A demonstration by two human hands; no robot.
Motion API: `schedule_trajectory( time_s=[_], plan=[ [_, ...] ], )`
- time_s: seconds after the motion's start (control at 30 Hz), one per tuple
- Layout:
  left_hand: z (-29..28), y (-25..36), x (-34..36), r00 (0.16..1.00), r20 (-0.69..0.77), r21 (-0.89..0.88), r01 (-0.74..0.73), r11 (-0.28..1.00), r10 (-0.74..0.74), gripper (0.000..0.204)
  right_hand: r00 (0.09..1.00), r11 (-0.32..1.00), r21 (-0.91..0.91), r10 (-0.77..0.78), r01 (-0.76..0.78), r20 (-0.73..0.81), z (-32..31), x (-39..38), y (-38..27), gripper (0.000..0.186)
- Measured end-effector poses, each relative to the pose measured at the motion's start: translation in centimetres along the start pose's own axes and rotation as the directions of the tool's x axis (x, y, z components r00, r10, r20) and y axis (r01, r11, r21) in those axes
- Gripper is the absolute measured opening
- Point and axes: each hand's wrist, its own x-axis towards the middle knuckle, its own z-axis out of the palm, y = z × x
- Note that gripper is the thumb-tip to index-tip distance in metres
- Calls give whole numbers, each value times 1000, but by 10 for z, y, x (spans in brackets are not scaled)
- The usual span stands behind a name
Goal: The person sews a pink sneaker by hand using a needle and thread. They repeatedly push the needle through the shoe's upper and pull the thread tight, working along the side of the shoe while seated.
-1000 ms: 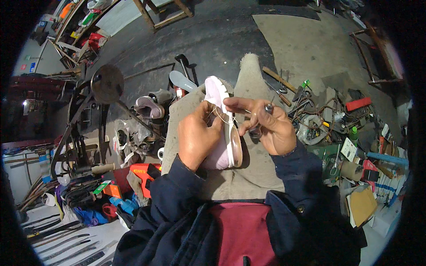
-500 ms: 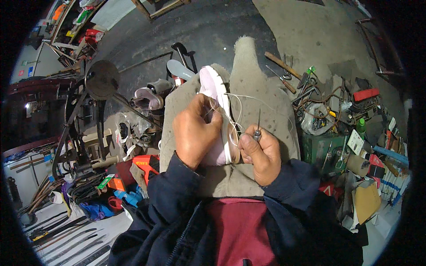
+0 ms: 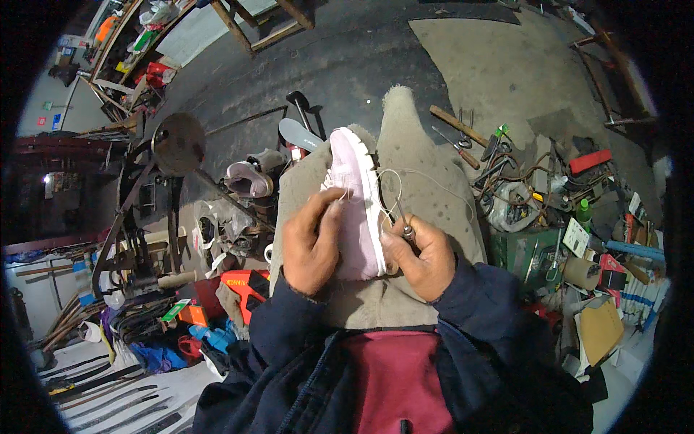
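A pale pink sneaker with a white sole lies lengthwise on the grey-beige cloth over my lap, toe away from me. At its left side, my left hand is closed in a pinch, with a bit of thin pale thread at its fingertips. My right hand grips an awl, its thin shaft pointing away from me, while the thumb touches the sole's right edge near the heel. Loops of white thread spread from the sole's right side across the cloth.
Another pink shoe sits left of my lap, by an iron stand with a round plate. A grey insole lies beyond. At right are a wooden-handled tool, a green box and piled tools.
The sneaker has rolled, showing more of its pink upper. My left hand has drawn back from over it to its left side. The awl and right thumb are now against the sole's edge.
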Motion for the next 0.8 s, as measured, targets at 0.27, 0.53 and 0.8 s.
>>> schedule_trajectory(
  time_s=[0.27, 0.53, 0.8],
  plan=[
    [-18, -8, -76, 985, -118, 19, 125, 992, -122, 20, 987, 857, -491, -120, 156, 104, 0, 0, -7, 25],
    [-65, -49, -98, 982, -186, 290, 84, 953, -30, 20, 978, 774, -598, -162, 207, 130, 6, 0, -1, 29],
    [-87, -42, -98, 985, 41, 484, 124, 866, -165, 11, 993, 770, -627, -87, 118, 81, 6, -3, -1, 32]
  ],
)
